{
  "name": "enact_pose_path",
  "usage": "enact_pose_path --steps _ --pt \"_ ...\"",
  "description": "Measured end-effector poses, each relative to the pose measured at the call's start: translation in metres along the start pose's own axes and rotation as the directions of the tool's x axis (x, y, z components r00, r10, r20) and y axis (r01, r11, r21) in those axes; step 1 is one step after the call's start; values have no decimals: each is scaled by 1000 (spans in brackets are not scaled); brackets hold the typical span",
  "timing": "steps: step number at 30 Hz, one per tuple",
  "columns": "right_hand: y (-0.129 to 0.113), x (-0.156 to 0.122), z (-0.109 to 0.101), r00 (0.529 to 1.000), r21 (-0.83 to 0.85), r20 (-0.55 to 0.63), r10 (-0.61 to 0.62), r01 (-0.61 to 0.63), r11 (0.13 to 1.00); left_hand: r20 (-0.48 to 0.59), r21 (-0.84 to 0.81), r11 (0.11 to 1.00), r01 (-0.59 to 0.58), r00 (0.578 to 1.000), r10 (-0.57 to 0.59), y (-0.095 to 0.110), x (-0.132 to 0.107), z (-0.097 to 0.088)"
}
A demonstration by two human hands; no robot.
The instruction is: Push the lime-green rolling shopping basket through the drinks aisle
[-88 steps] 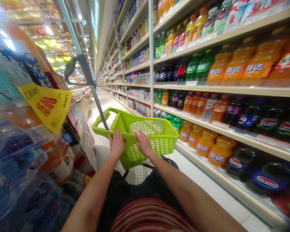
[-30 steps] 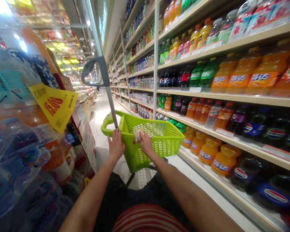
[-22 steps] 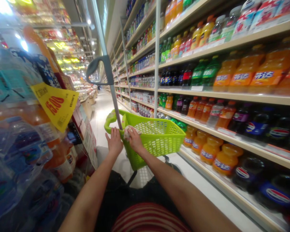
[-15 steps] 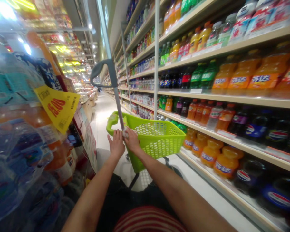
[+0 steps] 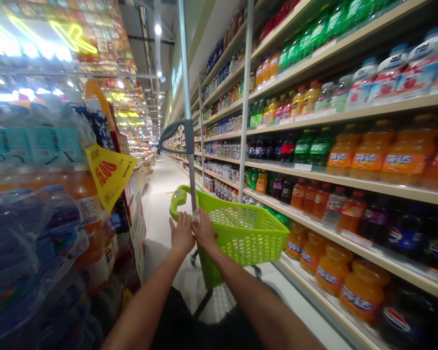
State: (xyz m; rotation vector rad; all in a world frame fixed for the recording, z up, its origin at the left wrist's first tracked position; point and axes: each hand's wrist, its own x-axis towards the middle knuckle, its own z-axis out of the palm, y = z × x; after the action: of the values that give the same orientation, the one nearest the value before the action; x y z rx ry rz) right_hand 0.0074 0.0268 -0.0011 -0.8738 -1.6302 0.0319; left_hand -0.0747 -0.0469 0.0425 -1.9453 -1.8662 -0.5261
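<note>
A lime-green shopping basket [image 5: 257,243] sits on a wheeled frame in front of me. From its near end a metal pole [image 5: 184,73] rises out of view, carrying a grey loop handle [image 5: 190,136]. My left hand [image 5: 183,234] lies at the basket's near rim, left of the pole, fingers stretched out and thumb apart. Close against it, my right hand [image 5: 205,229] is closed at the pole's foot. A small whitish wad [image 5: 196,217] shows at its fingers; what it is I cannot make out. The basket's own green grip [image 5: 177,198] curves out beyond my left hand.
Shelves [image 5: 350,175] of bottled drinks run along the right. Stacked wrapped bottle packs [image 5: 32,233] stand close on the left, with a yellow price sign [image 5: 111,175] sticking out. Between them a pale-floored aisle [image 5: 160,184] leads away.
My view has tilted up and turned slightly left, so the basket, pole and hands appear lower and further right. Both hands stay together at the pole's foot.
</note>
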Motion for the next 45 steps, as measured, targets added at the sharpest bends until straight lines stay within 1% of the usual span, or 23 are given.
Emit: enact_pose_path --steps 3,5,6,8,10,11,12,13,15,17,19,23,25,26,27,31,33,34,36,38,40,43,45 --pt "5 5 -8 1000 -23 -3 22 -22 999 25 3 1000 -31 999 31 -6 0 -2" --pt "2 21 -20 998 -33 -59 -22 20 999 12 2 999 -37 999 37 -10 0 -1" --pt "-2 33 -27 992 -45 -100 -71 66 997 -3 2 1000 -26 1000 26 -11 1 0" --pt "-17 65 -44 961 -98 -172 -216 201 975 -28 1 1000 15 999 -15 -13 2 3" --pt "-38 100 -58 918 -191 -187 -351 316 929 -23 -1 999 40 999 -40 -13 4 5" --pt "-47 117 -63 900 -240 -165 -404 360 901 -10 -2 999 40 999 -40 -13 5 6" --pt "-56 132 -66 887 -288 -106 -450 406 867 3 -3 999 34 999 -34 -13 5 6" --pt "-62 144 -68 867 -326 -35 -496 459 826 15 -4 1000 28 1000 -28 -13 6 6" --pt "-66 156 -68 806 -365 154 -571 584 725 26 -5 1000 16 1000 -16 -13 5 5" --pt "-58 149 -62 724 -354 322 -610 690 631 28 -4 1000 2 1000 -2 -15 4 4" --pt "-41 128 -53 655 -325 429 -622 755 570 26 0 1000 -11 1000 11 -16 3 3" --pt "-4 79 -38 562 -264 528 -636 821 506 48 6 999 -35 998 35 -17 1 0" --pt "3 70 -37 533 -228 551 -642 837 498 67 4 999 -41 997 40 -17 1 -2" --pt "3 71 -38 535 -220 551 -641 834 507 72 2 999 -40 997 40 -17 1 -2" --pt "0 74 -39 548 -219 541 -637 824 523 73 0 999 -40 997 40 -17 1 -3" --pt "-13 92 -45 643 -226 475 -601 749 623 57 -5 999 -37 998 37 -16 1 -1" --pt "-13 88 -46 665 -197 469 -581 720 666 48 -7 999 -39 998 40 -16 -2 1" --pt "-11 80 -45 676 -178 465 -571 704 688 44 -7 999 -43 998 44 -16 -3 2" --pt "0 57 -43 713 -151 439 -547 658 738 44 -9 998 -55 998 55 -16 -6 4" --pt "14 27 -39 770 -153 385 -509 597 787 48 -9 998 -60 997 61 -16 -8 5" --pt "29 -4 -36 804 -162 362 -471 552 818 50 -7 998 -58 997 59 -16 -8 3" --pt "42 -41 -32 810 -143 399 -430 518 843 38 -22 998 -52 998 53 -16 -9 3" --pt "43 -55 -31 822 -106 399 -407 482 869 14 -102 994 -39 999 40 -13 -14 8"
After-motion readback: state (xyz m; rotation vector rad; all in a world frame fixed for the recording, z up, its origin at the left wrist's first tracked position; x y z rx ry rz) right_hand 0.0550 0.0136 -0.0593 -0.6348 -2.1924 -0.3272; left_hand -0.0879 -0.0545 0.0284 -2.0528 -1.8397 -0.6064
